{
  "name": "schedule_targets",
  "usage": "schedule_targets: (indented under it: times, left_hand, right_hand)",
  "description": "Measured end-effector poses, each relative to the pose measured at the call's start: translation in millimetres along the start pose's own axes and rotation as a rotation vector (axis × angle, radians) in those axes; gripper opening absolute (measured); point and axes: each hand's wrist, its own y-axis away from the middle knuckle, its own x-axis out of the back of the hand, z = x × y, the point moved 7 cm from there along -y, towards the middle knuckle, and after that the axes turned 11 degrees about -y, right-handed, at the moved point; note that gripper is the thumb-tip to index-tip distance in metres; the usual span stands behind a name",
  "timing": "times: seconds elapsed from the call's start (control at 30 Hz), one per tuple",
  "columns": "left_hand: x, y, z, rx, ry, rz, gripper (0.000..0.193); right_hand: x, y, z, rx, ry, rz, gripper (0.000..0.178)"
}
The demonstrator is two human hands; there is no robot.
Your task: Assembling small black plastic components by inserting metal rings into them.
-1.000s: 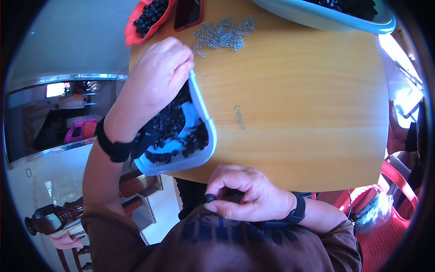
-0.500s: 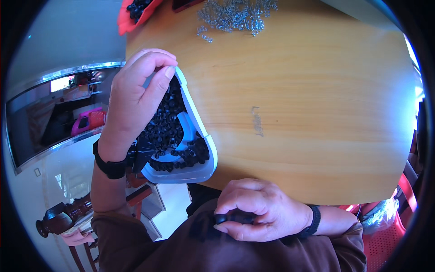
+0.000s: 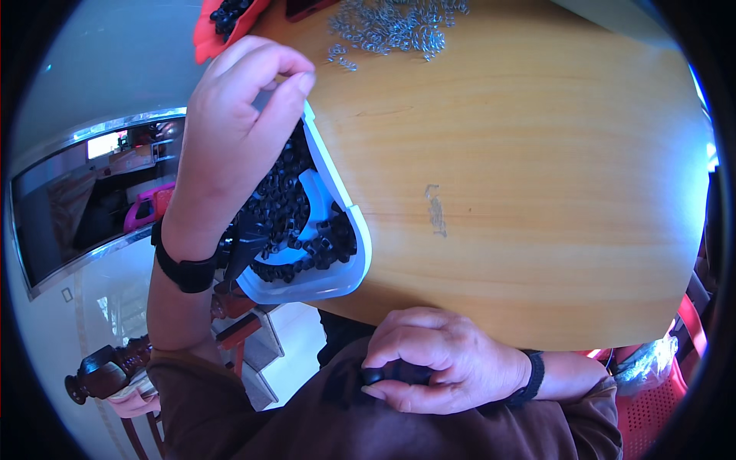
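My left hand [image 3: 238,126] hovers over the far end of a white plastic bin [image 3: 356,253], its thumb and forefinger pinched together. Whatever may be between those fingertips is too small or hidden to make out. Inside the bin lie many small black plastic parts [image 3: 280,195], split by a curved white divider [image 3: 310,203]. Close to my body, off the table's near edge, my right hand [image 3: 452,360] curls its thumb and forefinger around a small black plastic part [image 3: 372,376]. Its other fingers are mostly hidden.
A heap of small metal coil springs [image 3: 399,27] lies at the far side of the wooden table [image 3: 537,192]. At the far left a red container [image 3: 207,34] holds more black parts. A red chair [image 3: 659,422] with a clear plastic bag [image 3: 648,364] stands at the right.
My left hand has moved away from me, from the bin's far corner toward the springs and red container. The right hand keeps its place with the black part.
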Motion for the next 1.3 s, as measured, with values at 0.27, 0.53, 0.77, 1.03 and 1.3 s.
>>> schedule_targets:
  times: [0.27, 0.53, 0.77, 1.03, 1.3]
  left_hand:
    - [-20, -24, 15, -0.151, -0.133, -0.083, 0.011]
    - [-18, -33, 23, -0.153, -0.141, -0.055, 0.01]
    - [-20, -36, 26, -0.197, -0.144, 0.003, 0.008]
    - [-18, -32, 27, -0.222, -0.23, -0.039, 0.008]
    - [25, 15, 32, 0.266, 0.363, -0.073, 0.01]
  right_hand:
    - [-1, 2, -2, 0.013, -0.013, 0.004, 0.014]
    - [0, 3, -3, 0.028, -0.025, 0.003, 0.014]
    - [-1, 3, -2, 0.013, -0.023, -0.003, 0.014]
    - [-1, 2, -2, -0.003, -0.028, 0.008, 0.012]
    - [6, 7, 0, -0.024, -0.149, 0.07, 0.014]
